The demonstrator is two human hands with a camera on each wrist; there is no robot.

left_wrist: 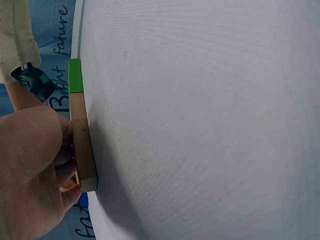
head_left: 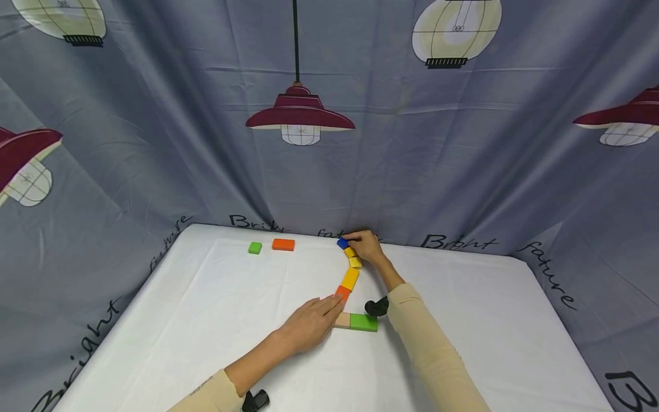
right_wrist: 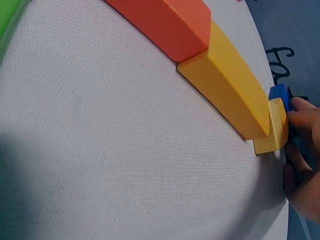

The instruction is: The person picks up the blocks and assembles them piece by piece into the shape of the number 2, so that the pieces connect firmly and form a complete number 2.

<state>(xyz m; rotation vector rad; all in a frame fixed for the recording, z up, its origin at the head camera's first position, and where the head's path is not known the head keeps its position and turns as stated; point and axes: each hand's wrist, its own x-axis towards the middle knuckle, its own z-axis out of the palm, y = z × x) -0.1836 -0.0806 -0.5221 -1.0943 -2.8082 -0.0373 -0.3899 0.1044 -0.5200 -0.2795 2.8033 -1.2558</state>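
A curving row of blocks lies on the white tabletop. In the head view, my left hand (head_left: 311,323) reaches across a bare wooden block (head_left: 342,321), its extended fingers resting at an orange block (head_left: 342,293). A green block (head_left: 363,323) adjoins the wooden one. Beyond the orange block come a long yellow block (head_left: 350,279) and two small yellow blocks (head_left: 356,262). At the row's far end my right hand (head_left: 368,247) pinches a blue block (head_left: 342,244), also visible in the right wrist view, where the fingers partly hide it.
A small green block (head_left: 254,248) and an orange block (head_left: 283,245) lie apart, near the far edge of the white table (head_left: 170,320). A grey curtain (head_left: 309,183) hangs behind. Black devices (head_left: 377,307) are worn on both wrists.
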